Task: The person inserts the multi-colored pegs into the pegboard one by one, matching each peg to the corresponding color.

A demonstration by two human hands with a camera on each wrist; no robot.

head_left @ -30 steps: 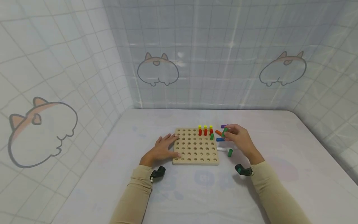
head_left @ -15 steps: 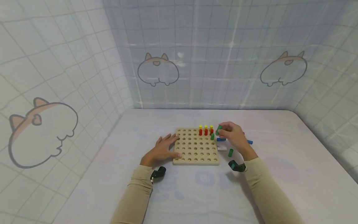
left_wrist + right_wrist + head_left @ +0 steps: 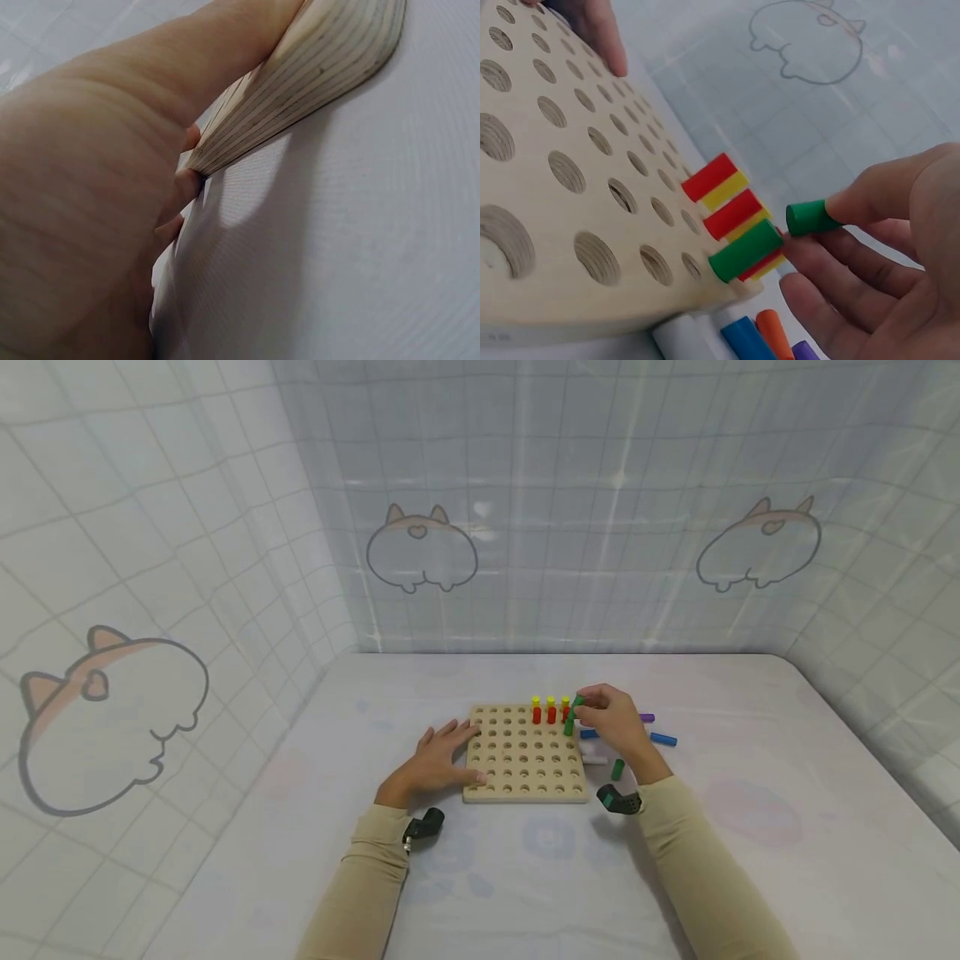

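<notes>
My left hand [image 3: 431, 772] rests spread on the left edge of a wooden pegboard [image 3: 515, 752], thumb over its near side and fingers farther up. In my right hand [image 3: 615, 722], thumb and fingertips pinch a green peg [image 3: 810, 217] by one end, just above the board's far right corner. Close beside it, another green peg [image 3: 746, 251] stands upright in a hole. Behind that stand three red pegs [image 3: 537, 716] in a row, with three yellow pegs [image 3: 536, 702] in the farthest row. The other holes in sight hold no pegs.
Right of the board, a loose green peg [image 3: 617, 769], a white peg [image 3: 596, 761], a blue peg [image 3: 663, 739] and a purple peg [image 3: 647, 717] lie on the white cloth. The right wrist view also shows an orange peg [image 3: 772, 334] at the board's edge.
My right hand has carried the green peg leftward, from over the loose pegs to beside the standing green one. Purple and blue pegs show from behind it. The left hand stays put.
</notes>
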